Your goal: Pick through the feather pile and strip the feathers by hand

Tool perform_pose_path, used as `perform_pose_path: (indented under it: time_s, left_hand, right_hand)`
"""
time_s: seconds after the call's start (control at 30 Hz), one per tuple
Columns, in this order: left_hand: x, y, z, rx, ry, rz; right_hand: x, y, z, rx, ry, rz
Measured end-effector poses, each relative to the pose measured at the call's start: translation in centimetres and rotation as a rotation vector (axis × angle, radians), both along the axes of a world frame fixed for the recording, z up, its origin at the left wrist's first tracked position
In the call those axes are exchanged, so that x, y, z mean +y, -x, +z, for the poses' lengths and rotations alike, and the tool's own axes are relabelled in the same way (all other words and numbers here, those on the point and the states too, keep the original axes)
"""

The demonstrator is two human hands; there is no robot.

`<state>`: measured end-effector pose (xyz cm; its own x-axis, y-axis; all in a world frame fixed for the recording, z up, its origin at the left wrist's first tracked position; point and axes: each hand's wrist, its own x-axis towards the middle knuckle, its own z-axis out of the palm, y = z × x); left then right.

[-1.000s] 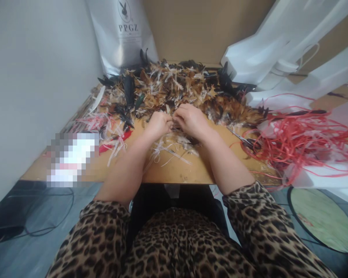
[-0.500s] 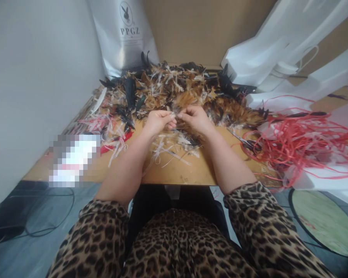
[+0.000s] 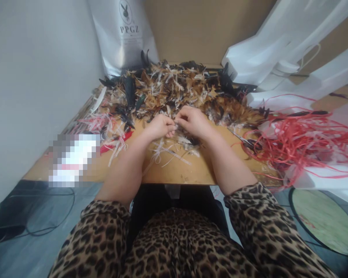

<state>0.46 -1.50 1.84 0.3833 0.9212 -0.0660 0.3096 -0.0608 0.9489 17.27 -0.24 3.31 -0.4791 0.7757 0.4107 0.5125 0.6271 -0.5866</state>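
My left hand (image 3: pixel 161 126) and my right hand (image 3: pixel 192 120) meet over the near edge of a feather pile (image 3: pixel 174 87), both closed in a pinch. Between them they hold a feather (image 3: pixel 178 133), small and brownish, mostly hidden by the fingers. The pile is brown, black and off-white. Just under my hands lie pale feather scraps (image 3: pixel 188 144) and clear thin ribbon strips (image 3: pixel 164 152) on the wooden table (image 3: pixel 188 175).
To the right lie scissors (image 3: pixel 240 137) beside a tangle of red ribbon (image 3: pixel 310 143). Pink and white strips (image 3: pixel 97 123) are at the left, near a blurred-out bright patch (image 3: pixel 74 160). A silver bag (image 3: pixel 124 50) stands behind. White foam-like pieces (image 3: pixel 255 61) lean at back right.
The brown feather tuft that rose above my fingertips no longer shows there. My hands have come slightly lower, with the left fingers more curled. The pile looks the same.
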Motion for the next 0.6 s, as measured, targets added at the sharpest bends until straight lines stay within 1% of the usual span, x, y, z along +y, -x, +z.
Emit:
perform_pose_path:
  time_s: [0.07, 0.1, 0.17, 0.23, 0.3, 0.4, 0.6]
  left_hand:
    - [-0.5, 0.0, 0.5, -0.093, 0.053, -0.139]
    - [-0.6, 0.0, 0.7, -0.163, 0.072, -0.149]
    - [-0.7, 0.1, 0.8, -0.331, 0.129, -0.116]
    - [-0.5, 0.2, 0.6, -0.500, 0.193, -0.056]
    - [-0.1, 0.3, 0.2, -0.617, 0.252, -0.023]
    - [0.2, 0.4, -0.2, -0.668, 0.333, -0.004]
    - [-0.3, 0.1, 0.0, -0.753, 0.456, -0.062]
  right_hand:
    - [0.6, -0.7, -0.2, 0.163, 0.264, 0.103]
    - [0.8, -1.0, -0.3, 0.264, 0.388, 0.134]
    - [0.9, -1.0, -0.6, 0.471, 0.542, 0.129]
    - [0.7, -0.5, -0.8, 0.649, 0.636, 0.140]
    - [0.3, 0.3, -0.8, 0.767, 0.673, 0.176]
    - [-0.1, 1.2, -0.6, 0.863, 0.670, 0.193]
    - [-0.4, 1.6, -0.8, 0.967, 0.648, 0.214]
